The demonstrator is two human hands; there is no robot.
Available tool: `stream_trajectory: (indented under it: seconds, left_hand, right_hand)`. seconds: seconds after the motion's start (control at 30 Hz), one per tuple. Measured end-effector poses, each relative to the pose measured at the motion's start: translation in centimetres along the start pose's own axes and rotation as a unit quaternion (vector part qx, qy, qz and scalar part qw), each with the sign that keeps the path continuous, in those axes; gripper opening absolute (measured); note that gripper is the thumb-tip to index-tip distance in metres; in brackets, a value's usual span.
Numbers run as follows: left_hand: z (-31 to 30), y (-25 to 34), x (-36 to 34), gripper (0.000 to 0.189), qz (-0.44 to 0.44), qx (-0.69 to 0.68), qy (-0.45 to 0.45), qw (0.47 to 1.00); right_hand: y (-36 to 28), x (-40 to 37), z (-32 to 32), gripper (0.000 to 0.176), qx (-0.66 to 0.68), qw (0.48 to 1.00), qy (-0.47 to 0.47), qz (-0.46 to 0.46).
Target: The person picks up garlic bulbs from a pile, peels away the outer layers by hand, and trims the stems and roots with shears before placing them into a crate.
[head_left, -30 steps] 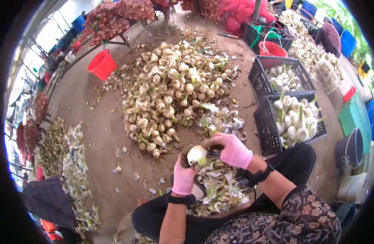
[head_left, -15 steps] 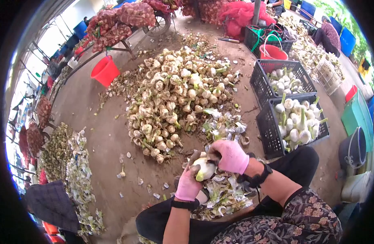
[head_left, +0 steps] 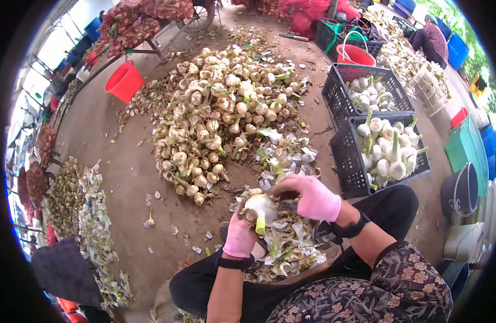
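In my left hand (head_left: 240, 232), gloved in pink with soiled fingertips, is a white garlic bulb (head_left: 260, 206), its short green stem pointing down toward me. My right hand (head_left: 314, 198), in a matching glove, has its fingers bent and pressed together at the bulb's right side. What those fingers pinch, if anything, is too small and dark to make out. Beneath both hands, peeled garlic skins (head_left: 291, 248) lie between my legs. Just beyond is another heap of skins (head_left: 286, 156), beside the large pile of unpeeled garlic (head_left: 207, 126).
Two black crates (head_left: 342, 159) of cleaned white garlic stand at my right, with a red bucket (head_left: 356, 56) behind them. Another red bucket (head_left: 124, 82) stands left of the pile. A grey bucket (head_left: 457, 191) and green tub (head_left: 469, 153) are far right. Another person (head_left: 435, 40) sits back right.
The bulb has turned in my left hand, so its stem now points more downward. My right hand has shifted slightly right and its fingers stretch further over the bulb. The whole view has shifted a little.
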State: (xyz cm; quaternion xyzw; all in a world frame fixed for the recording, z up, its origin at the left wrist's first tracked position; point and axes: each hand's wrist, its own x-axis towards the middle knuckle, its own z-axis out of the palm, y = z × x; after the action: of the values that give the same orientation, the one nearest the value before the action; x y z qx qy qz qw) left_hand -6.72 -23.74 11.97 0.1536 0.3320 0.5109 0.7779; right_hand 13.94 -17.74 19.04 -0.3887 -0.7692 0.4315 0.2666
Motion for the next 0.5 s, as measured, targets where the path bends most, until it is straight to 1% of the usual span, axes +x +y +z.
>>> stream_trajectory:
  seconds: [0.03,0.1,0.23,0.3,0.33,0.37,0.4,0.43,0.47,0.5]
  left_hand:
    - [0.2,-0.1,0.1,0.072,0.011,0.006,0.0,1.0]
    - [0.3,-0.3,0.3,0.071,0.022,0.014,-0.001,1.0]
    - [0.6,-0.3,0.0,0.064,0.02,0.039,0.008,0.999]
    - [1.3,0.0,-0.1,0.063,0.014,0.038,0.006,0.999]
    - [1.4,0.2,-0.2,0.062,0.0,0.06,0.018,0.998]
    - [1.6,0.4,-0.3,0.061,-0.014,0.082,0.031,0.996]
    - [1.7,0.7,-0.6,0.061,-0.016,0.081,0.032,0.996]
    - [2.0,0.9,-0.8,0.062,-0.041,0.109,-0.005,0.993]
    - [2.3,1.1,-1.0,0.063,-0.066,0.136,-0.043,0.988]
    - [2.6,1.0,-1.2,0.073,-0.077,0.113,-0.065,0.988]
  right_hand:
    - [-0.4,-0.2,0.5,0.035,-0.036,0.999,0.002,0.005]
    - [-0.5,-0.6,1.1,0.037,-0.087,0.995,0.04,0.009]
    - [-0.8,-0.8,1.5,0.034,-0.117,0.992,0.045,0.025]
    - [0.1,-0.7,1.8,0.02,-0.183,0.982,0.02,0.035]
    - [0.3,-0.6,1.6,0.014,-0.174,0.984,0.027,0.013]
    - [0.4,-0.3,1.4,0.014,-0.173,0.985,0.026,0.013]
    - [0.4,0.1,1.0,0.014,-0.129,0.991,0.025,0.027]
    - [0.5,0.4,0.6,0.014,-0.085,0.995,0.026,0.042]
    - [1.2,0.8,0.6,0.012,-0.109,0.993,0.04,0.033]
    - [1.6,1.4,0.5,0.011,-0.12,0.99,0.053,0.043]
